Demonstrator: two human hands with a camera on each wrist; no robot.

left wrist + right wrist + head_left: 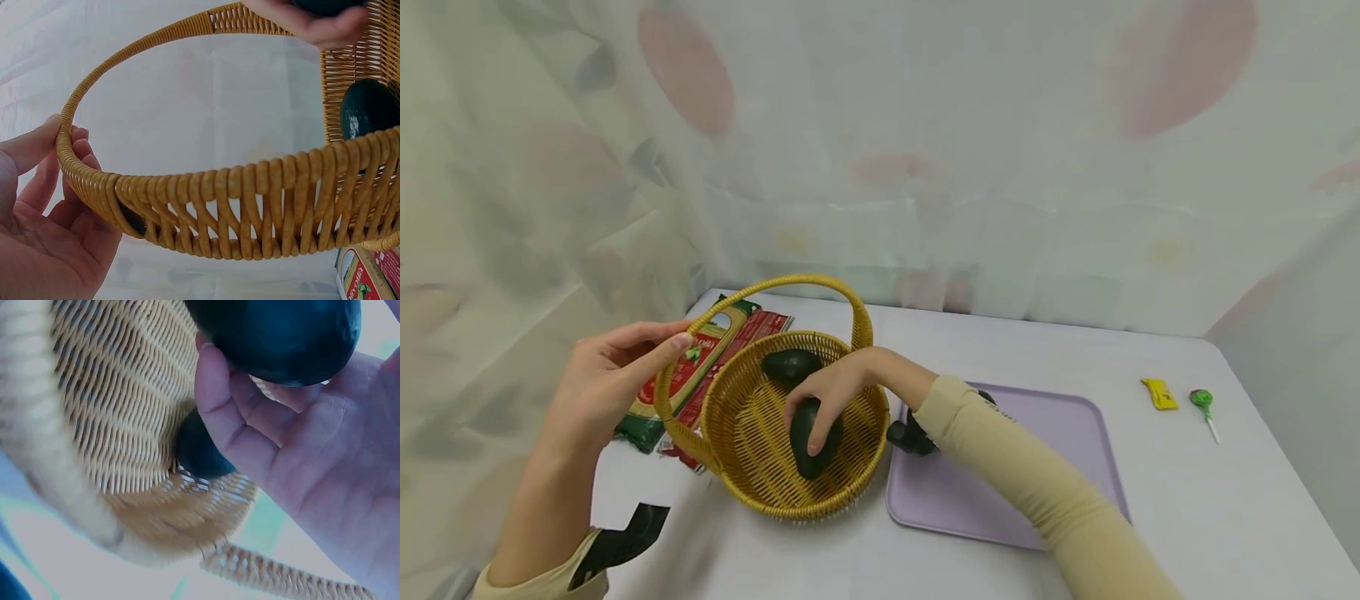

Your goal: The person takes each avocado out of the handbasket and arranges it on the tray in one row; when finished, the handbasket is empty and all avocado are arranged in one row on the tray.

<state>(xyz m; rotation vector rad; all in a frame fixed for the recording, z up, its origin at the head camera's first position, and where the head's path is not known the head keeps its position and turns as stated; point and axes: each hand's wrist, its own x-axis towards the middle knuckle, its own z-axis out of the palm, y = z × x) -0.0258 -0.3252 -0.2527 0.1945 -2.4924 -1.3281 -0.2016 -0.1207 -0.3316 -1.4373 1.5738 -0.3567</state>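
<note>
A yellow wicker basket with a tall arched handle stands on the white table. My left hand pinches that handle on its left side between thumb and fingers. Inside the basket's opening, my right hand grips a dark green avocado, its fingers curled round the fruit; the right wrist view shows this avocado against the palm. A second avocado lies at the back of the basket, apart from the hand. Whether the held avocado touches the basket floor, I cannot tell.
Red and green food packets lie behind the basket on the left. To the right is a lilac tray, partly covered by my right forearm. A yellow wrapped candy and a green lollipop lie at the far right.
</note>
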